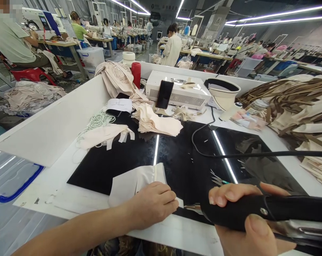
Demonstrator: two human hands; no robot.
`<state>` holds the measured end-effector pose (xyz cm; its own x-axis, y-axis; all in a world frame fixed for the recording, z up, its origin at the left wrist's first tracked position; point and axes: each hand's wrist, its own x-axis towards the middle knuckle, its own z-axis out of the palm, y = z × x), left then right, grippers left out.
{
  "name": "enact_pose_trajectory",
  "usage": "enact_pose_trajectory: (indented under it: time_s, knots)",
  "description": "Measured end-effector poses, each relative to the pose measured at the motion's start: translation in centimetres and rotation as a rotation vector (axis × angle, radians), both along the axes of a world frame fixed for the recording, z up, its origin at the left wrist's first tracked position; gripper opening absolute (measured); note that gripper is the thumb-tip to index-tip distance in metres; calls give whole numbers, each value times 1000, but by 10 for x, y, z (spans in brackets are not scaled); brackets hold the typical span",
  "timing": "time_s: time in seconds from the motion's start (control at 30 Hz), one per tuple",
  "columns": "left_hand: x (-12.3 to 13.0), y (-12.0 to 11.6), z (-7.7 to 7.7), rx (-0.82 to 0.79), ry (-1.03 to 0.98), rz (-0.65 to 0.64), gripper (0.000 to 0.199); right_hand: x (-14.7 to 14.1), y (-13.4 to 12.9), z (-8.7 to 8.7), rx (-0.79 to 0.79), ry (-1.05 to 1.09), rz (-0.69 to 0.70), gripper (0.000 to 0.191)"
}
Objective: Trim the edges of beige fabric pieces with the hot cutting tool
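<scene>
My left hand point(155, 202) is closed on a piece of white fabric point(134, 181), its fingers pinching the right end near the front edge of a glossy black board point(182, 156). My right hand point(243, 213) is wrapped round a black hand tool point(289, 211) with a metal lever along its underside. The tool's pointed metal tip point(194, 208) is right beside the fabric's end, by my left fingertips; whether they touch I cannot tell. Small snips with a green part point(218, 179) lie on the board just beyond my right hand.
A black cable point(230, 155) crosses the board. Behind are a stack of cream fabric pieces point(159, 122), a phone point(165, 94) leaning on a white vented box point(178, 89), and a red bottle point(135, 74). Brown and cream strips point(305, 99) pile up at right. A white side panel point(59, 113) bounds the left.
</scene>
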<state>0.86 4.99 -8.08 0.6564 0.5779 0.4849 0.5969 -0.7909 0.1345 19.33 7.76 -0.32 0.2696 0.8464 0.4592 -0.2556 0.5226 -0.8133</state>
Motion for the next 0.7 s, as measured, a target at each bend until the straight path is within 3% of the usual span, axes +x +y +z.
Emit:
enact_pose_trajectory:
  time_s: [0.37,0.7]
  knots:
    - [-3,0,-3,-11,4,5,11,1,1,-6,20,-49,-3,44]
    - [-23,-4,4,-96,-29,-34,15,2,0,-6,-1,-49,-18,47]
